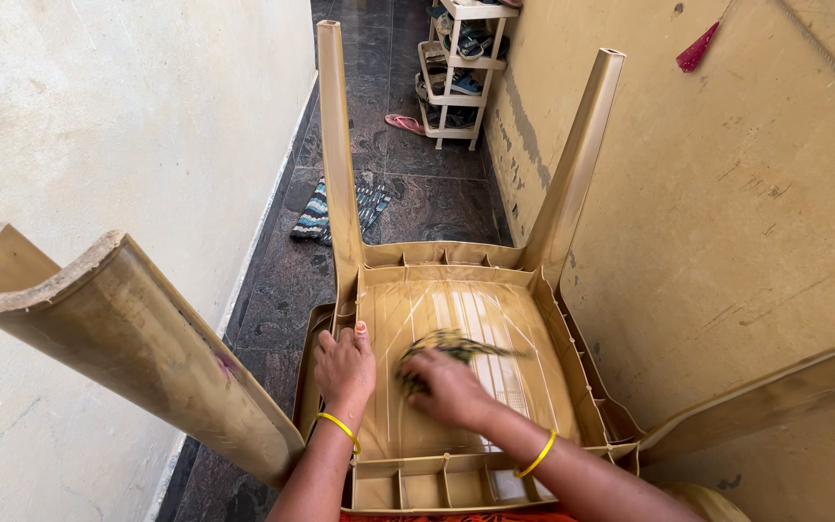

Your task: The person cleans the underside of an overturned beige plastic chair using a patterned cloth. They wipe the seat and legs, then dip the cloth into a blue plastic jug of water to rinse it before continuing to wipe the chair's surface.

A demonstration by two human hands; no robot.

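Observation:
A tan plastic chair (456,266) lies upside down in front of me, its legs pointing up and away. My left hand (345,367) rests flat on the left rim of the seat's underside, fingers together, holding nothing. My right hand (446,387) is closed on a dark green scrub pad (451,343), pressed against the ribbed underside of the seat; the pad is blurred by motion. Both wrists carry a yellow bangle.
A cream wall runs along the left and a tan wall along the right, leaving a narrow passage of dark stone floor. A striped mat (326,208) lies beyond the chair. A white shoe rack (461,68) stands at the far end, with a pink sandal (405,123) beside it.

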